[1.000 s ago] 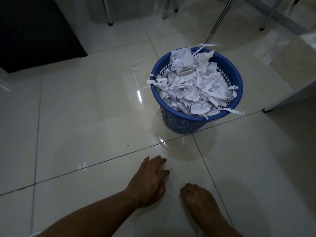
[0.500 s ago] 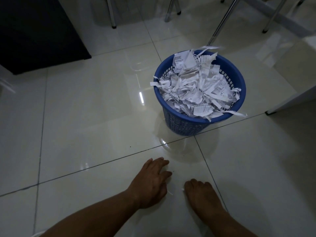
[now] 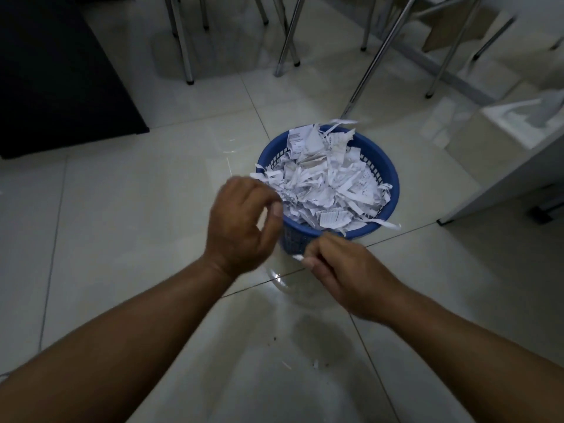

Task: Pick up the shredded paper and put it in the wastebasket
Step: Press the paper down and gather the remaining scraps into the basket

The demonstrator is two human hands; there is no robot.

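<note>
One blue plastic wastebasket (image 3: pixel 394 190) with a latticed wall stands on the pale tiled floor (image 3: pixel 137 224). It is heaped above its rim with shredded paper (image 3: pixel 323 184): white strips and torn pieces, some printed. A few strips hang over the rim, one long one sticking out on the near right side.

Two bare hands are raised in front of the wastebasket, apart from each other. The left hand (image 3: pixel 241 227) is at the wastebasket's near left rim, fingers curled with the thumb brought toward the forefinger. It is blurred, and I cannot tell whether it holds any paper. The right hand (image 3: pixel 345 273) is lower, just before the wastebasket's near wall. Its fingers are curled tight and pinch a small paper sliver (image 3: pixel 298 257) that shows white at the fingertips.

On the floor on the person's side of the wastebasket, well short of it and below the two forearms, lie two tiny white scraps (image 3: pixel 287 365), side by side, among a few dark specks.

Beyond the wastebasket stand several slanted metal legs (image 3: pixel 183 41). A large dark block (image 3: pixel 61 71) lies far off to its left, and a white cabinet (image 3: pixel 503 154) stands to its right.
</note>
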